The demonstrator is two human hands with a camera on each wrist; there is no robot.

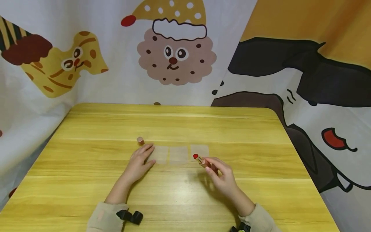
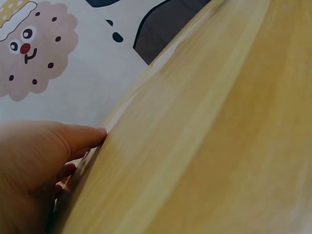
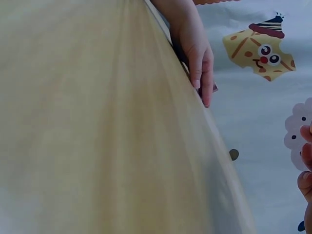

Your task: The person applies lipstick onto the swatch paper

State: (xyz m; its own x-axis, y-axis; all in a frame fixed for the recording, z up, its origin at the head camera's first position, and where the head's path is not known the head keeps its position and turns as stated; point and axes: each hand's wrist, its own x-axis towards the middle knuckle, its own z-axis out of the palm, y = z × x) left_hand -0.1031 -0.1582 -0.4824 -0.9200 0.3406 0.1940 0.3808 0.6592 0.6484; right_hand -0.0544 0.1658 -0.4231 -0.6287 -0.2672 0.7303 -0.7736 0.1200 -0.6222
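Note:
My right hand (image 1: 222,175) holds an uncapped lipstick (image 1: 204,162) between thumb and fingers, its red tip pointing away to the left. That tip overlaps the right-hand pale thin sheet (image 1: 202,149) in the head view. Two similar pieces, a middle sheet (image 1: 178,155) and a left sheet (image 1: 161,154), lie beside it in a row. My left hand (image 1: 138,164) rests on the table with relaxed fingers, thumb and fingertips at the left sheet's edge. Just beyond those fingers stands the lipstick cap (image 1: 140,140). Only part of the right hand (image 3: 307,170) enters the right wrist view, at its right edge.
The wooden table (image 1: 174,125) has rounded far corners. Behind it hangs a curtain (image 1: 113,87) printed with cartoon food figures. A black wrist strap (image 1: 130,216) sits on the left sleeve, and another device (image 1: 243,227) is at the right cuff.

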